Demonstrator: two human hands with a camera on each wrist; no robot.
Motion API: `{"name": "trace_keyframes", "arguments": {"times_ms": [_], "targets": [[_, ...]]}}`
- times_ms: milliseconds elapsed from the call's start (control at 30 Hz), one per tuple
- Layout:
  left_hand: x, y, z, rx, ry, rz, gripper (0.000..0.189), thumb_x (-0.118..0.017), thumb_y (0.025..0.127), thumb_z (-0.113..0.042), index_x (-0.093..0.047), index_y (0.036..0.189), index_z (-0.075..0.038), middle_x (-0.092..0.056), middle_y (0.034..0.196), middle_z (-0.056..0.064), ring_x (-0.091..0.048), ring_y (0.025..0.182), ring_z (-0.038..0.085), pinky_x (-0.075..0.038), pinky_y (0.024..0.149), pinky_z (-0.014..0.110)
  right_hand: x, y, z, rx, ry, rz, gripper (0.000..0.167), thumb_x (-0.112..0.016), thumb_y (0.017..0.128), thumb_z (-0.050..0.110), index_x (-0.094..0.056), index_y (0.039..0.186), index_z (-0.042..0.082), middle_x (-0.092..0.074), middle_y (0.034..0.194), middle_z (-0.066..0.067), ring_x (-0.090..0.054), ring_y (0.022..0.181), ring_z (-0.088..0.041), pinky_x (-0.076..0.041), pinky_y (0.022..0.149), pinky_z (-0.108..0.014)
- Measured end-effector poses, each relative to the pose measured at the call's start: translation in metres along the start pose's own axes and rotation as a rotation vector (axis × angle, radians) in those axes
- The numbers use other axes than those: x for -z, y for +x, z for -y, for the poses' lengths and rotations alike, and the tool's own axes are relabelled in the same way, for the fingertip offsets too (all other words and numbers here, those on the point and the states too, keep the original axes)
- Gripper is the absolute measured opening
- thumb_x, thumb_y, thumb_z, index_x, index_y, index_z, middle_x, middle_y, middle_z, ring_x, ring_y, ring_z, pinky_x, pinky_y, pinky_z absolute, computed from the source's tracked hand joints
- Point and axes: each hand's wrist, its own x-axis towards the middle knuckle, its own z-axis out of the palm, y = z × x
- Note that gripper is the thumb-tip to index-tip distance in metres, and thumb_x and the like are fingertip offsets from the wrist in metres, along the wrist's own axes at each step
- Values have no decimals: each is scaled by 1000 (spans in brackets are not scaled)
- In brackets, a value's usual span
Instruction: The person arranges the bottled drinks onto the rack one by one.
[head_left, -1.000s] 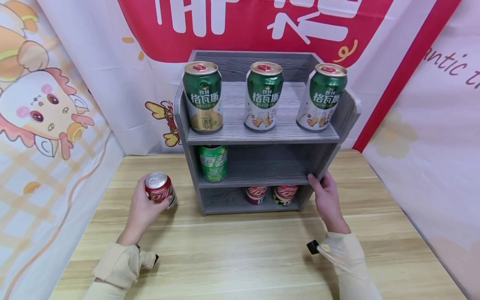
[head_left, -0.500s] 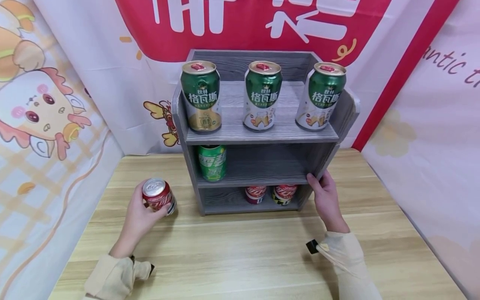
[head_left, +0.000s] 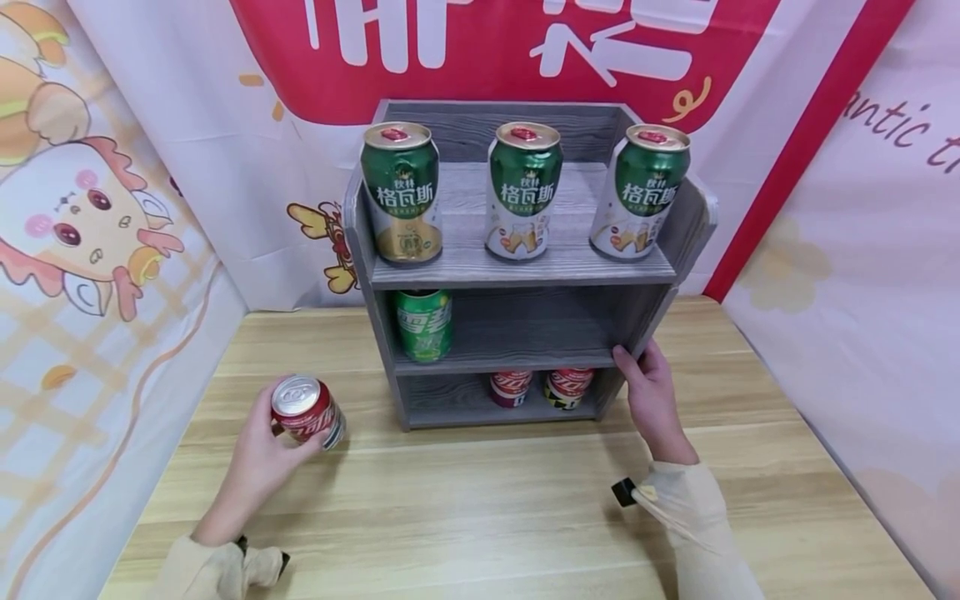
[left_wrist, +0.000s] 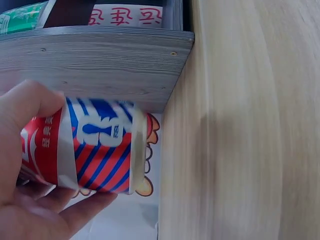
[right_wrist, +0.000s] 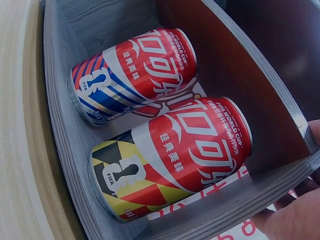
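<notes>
My left hand (head_left: 258, 458) grips a red cola can (head_left: 306, 421) left of a grey wooden shelf (head_left: 525, 273). The left wrist view shows blue and red stripes on the lower half of this soda can (left_wrist: 105, 145), with its base apart from the tabletop. With thumb at the front edge, my right hand (head_left: 652, 404) holds the right side panel of the shelf. Two more cola cans stand on the bottom tier: a striped one (right_wrist: 135, 75) and a yellow-and-black checked one (right_wrist: 170, 157). A green can (head_left: 425, 327) occupies the left of the middle tier.
Three green-topped cans stand along the top tier: a gold-based one (head_left: 401, 196) at left, a white-based one (head_left: 523, 192) in the middle and another white-based can (head_left: 640, 193) at right. The shelf stands on a wooden table (head_left: 465, 508) before printed cloth backdrops (head_left: 285, 167).
My left hand has moved left and nearer to me with the cola can, away from the shelf. The right hand stays on the side panel.
</notes>
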Motion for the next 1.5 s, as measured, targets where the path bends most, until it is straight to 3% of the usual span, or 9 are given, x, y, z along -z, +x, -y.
{"name": "trace_keyframes", "arguments": {"times_ms": [167, 333, 400, 800, 1167, 1500], "targets": [[3, -4, -3, -45, 13, 59, 92, -92, 68, -1, -41, 146, 4, -58, 130, 23, -57, 111, 28, -41, 87, 3, 0, 0, -1, -4, 3, 0, 44, -53, 106, 13, -46, 148, 0, -58, 133, -7, -54, 118, -11, -44, 101, -19], [2, -9, -9, -100, -1, 94, 93, -93, 65, -1, -45, 144, 2, -61, 128, 21, -51, 109, -4, -43, 87, 4, 0, 1, -1, 5, 10, -6, 43, -53, 106, 12, -46, 147, -1, -59, 130, -4, -54, 117, -11, -44, 101, -20], [2, -10, -9, -124, -19, 99, 94, -94, 63, 0, -45, 144, 2, -61, 128, 21, -47, 109, -12, -43, 87, 5, 0, 1, -1, 3, 9, -6, 43, -53, 106, 12, -46, 147, -1, -59, 129, -3, -54, 117, -11, -44, 101, -20], [1, -15, -17, -160, -57, 133, 95, -94, 63, 2, -45, 144, 1, -62, 126, 19, -51, 109, -7, -47, 86, 8, 0, -1, -1, 0, 4, 1, 43, -54, 106, 13, -46, 147, 0, -60, 130, -3, -55, 117, -11, -45, 101, -19], [-11, -13, -26, -174, -94, 180, 94, -94, 65, -2, -45, 146, -2, -63, 127, 17, -54, 111, -3, -46, 91, 9, -1, 0, -1, 9, 12, -12, 42, -53, 106, 11, -47, 145, -3, -61, 126, 0, -55, 115, -11, -45, 100, -20], [-26, -8, -36, -195, -103, 238, 93, -94, 66, -5, -46, 146, -3, -62, 131, 12, -59, 114, 11, -52, 94, 23, -1, 0, -2, 18, 15, -18, 41, -53, 106, 10, -48, 144, -4, -63, 123, 2, -56, 114, -11, -45, 99, -21]]}}
